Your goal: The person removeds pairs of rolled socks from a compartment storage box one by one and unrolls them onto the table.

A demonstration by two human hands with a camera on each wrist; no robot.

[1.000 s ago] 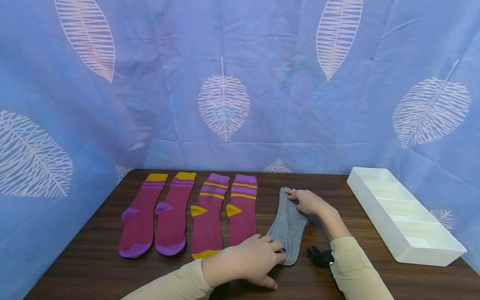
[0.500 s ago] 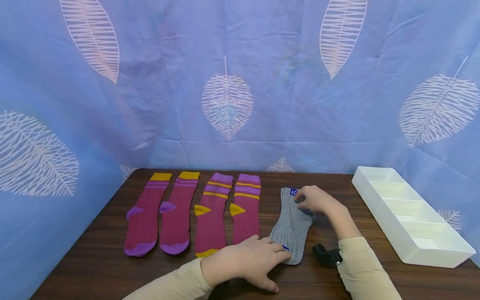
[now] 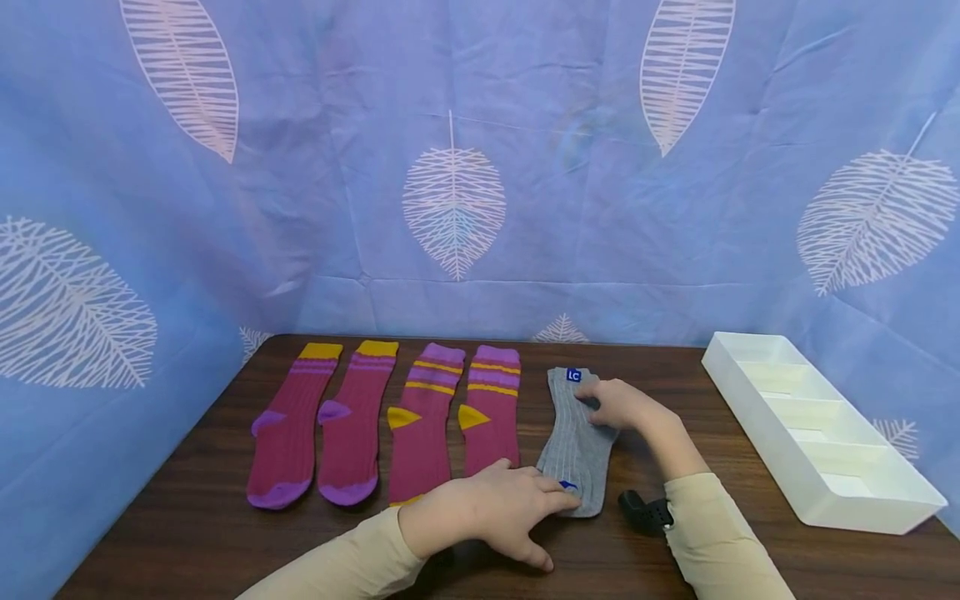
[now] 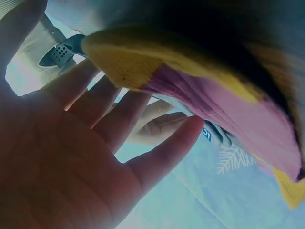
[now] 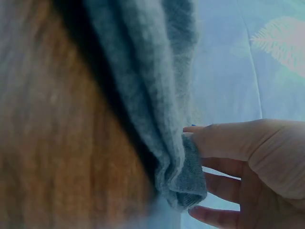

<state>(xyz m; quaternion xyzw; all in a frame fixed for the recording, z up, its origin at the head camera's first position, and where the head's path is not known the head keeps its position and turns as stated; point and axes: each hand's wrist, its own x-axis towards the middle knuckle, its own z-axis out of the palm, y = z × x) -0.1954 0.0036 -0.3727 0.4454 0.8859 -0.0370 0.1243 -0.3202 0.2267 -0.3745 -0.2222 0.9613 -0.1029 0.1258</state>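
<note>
A grey ribbed sock (image 3: 581, 454) lies flat with its cuff pointing away. It has a blue "LC" tag at the cuff and another blue mark near the toe. My left hand (image 3: 502, 508) has its fingers spread, with the fingertips at the sock's toe end. At the upper part, my right hand (image 3: 622, 408) touches the grey sock with thumb and fingers; the right wrist view shows the grey cuff (image 5: 188, 179) beside the thumb. Close by the left hand are maroon socks with yellow heels (image 3: 491, 425); a yellow toe (image 4: 124, 57) fills part of the left wrist view.
Two maroon socks with purple toes (image 3: 281, 450) lie at the left of the dark wooden table (image 3: 187, 542). A white divided box (image 3: 862, 508) stands at the right. A black strap (image 3: 645, 512) hangs at the right sleeve. Blue leaf-print cloth (image 3: 525, 233) encloses the table.
The grey sock's cuff has shifted slightly left and away, and its tag has come into fuller view. The right hand moved left with it; the left hand stayed at the toe end.
</note>
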